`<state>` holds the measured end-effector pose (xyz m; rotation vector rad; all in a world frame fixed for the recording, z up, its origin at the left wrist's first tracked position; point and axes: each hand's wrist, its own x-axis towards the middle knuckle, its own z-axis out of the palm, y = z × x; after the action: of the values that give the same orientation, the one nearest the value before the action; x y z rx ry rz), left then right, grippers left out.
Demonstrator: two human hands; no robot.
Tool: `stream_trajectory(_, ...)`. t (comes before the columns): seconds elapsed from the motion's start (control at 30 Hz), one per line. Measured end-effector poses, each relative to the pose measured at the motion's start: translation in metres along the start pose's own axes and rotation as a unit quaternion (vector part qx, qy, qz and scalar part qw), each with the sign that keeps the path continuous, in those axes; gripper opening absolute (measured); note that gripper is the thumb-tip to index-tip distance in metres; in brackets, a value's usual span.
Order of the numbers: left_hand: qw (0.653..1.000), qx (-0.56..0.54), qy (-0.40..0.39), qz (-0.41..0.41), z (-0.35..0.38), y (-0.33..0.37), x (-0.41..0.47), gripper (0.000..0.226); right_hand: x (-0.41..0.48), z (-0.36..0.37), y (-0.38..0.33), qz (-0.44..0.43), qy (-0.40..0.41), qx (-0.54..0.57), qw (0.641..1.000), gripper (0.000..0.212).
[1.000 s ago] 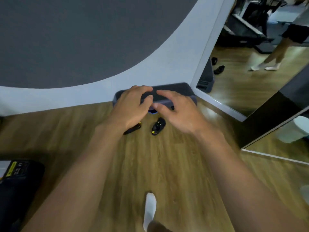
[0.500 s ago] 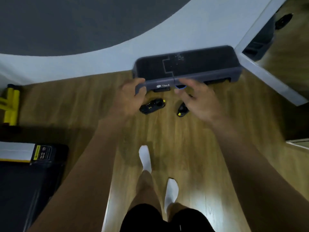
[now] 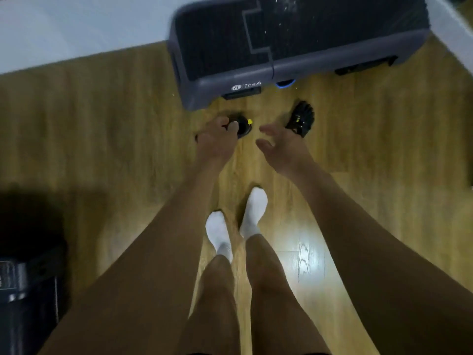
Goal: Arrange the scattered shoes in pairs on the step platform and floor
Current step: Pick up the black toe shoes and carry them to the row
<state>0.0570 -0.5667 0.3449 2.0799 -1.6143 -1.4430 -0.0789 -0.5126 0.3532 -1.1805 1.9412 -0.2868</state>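
Observation:
Two black shoes with yellow marks lie on the wooden floor just in front of the grey step platform (image 3: 225,80). My left hand (image 3: 217,142) reaches down onto the left black shoe (image 3: 243,124), its fingers curled over the shoe's near end and hiding most of it. The right black shoe (image 3: 301,118) lies apart, toe toward the platform. My right hand (image 3: 281,147) hovers just to the near left of that shoe with palm up, fingers spread and nothing in it. A blue-edged object (image 3: 285,83) peeks out from under the platform's front.
The platform stands against a white wall (image 3: 76,29), with a white mirror frame (image 3: 450,24) at its right end. A black machine (image 3: 25,283) fills the lower left. My legs and white-socked feet (image 3: 253,211) stand on the floor below my hands.
The view has dropped closer to the floor. Both hands came down from the platform's front edge to the shoes; the left hand now rests on the left shoe.

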Motion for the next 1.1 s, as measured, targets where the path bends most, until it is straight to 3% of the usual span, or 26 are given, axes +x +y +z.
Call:
stream_trajectory(0.13, 0.992, -0.049, -0.038, -0.114, 0.077, -0.049, 0.093, 0.044, 0.103, 0.049, 0.046, 0.005, -0.040, -0.042, 0.998, 0.041)
stream_trajectory(0.23, 0.973, -0.115, -0.020, -0.200, 0.135, -0.087, 0.162, 0.044, 0.183, 0.092, 0.079, -0.003, -0.062, -0.082, 0.995, 0.041)
stream_trajectory(0.33, 0.921, -0.244, -0.006, -0.303, 0.181, -0.122, 0.218, 0.025, 0.254, 0.134, 0.105, -0.022, -0.090, -0.131, 0.987, 0.036)
stream_trajectory(0.4, 0.875, -0.319, -0.015, -0.363, 0.200, -0.142, 0.248, 0.024, 0.292, 0.160, 0.119, -0.054, -0.099, -0.156, 0.981, 0.034)
stream_trajectory(0.53, 0.829, -0.388, -0.019, -0.402, 0.225, -0.174, 0.298, 0.031, 0.342, 0.206, 0.139, -0.089, -0.116, -0.227, 0.963, 0.038)
stream_trajectory(0.7, 0.824, -0.389, 0.016, -0.412, 0.238, -0.187, 0.330, 0.034, 0.369, 0.237, 0.156, -0.094, -0.089, -0.308, 0.943, 0.038)
stream_trajectory(0.77, 0.843, -0.361, 0.010, -0.398, 0.243, -0.192, 0.333, 0.036, 0.373, 0.239, 0.160, -0.098, -0.061, -0.324, 0.939, 0.028)
stream_trajectory(0.9, 0.920, -0.221, -0.003, -0.322, 0.250, -0.202, 0.322, 0.040, 0.359, 0.223, 0.177, -0.045, -0.071, -0.341, 0.936, 0.025)
stream_trajectory(1.0, 0.975, 0.057, -0.001, -0.217, 0.250, -0.194, 0.311, 0.042, 0.326, 0.207, 0.200, 0.035, -0.096, -0.319, 0.942, 0.029)
stream_trajectory(1.1, 0.962, 0.257, -0.046, -0.085, 0.251, -0.179, 0.303, 0.036, 0.289, 0.206, 0.218, 0.094, -0.143, -0.286, 0.943, 0.034)
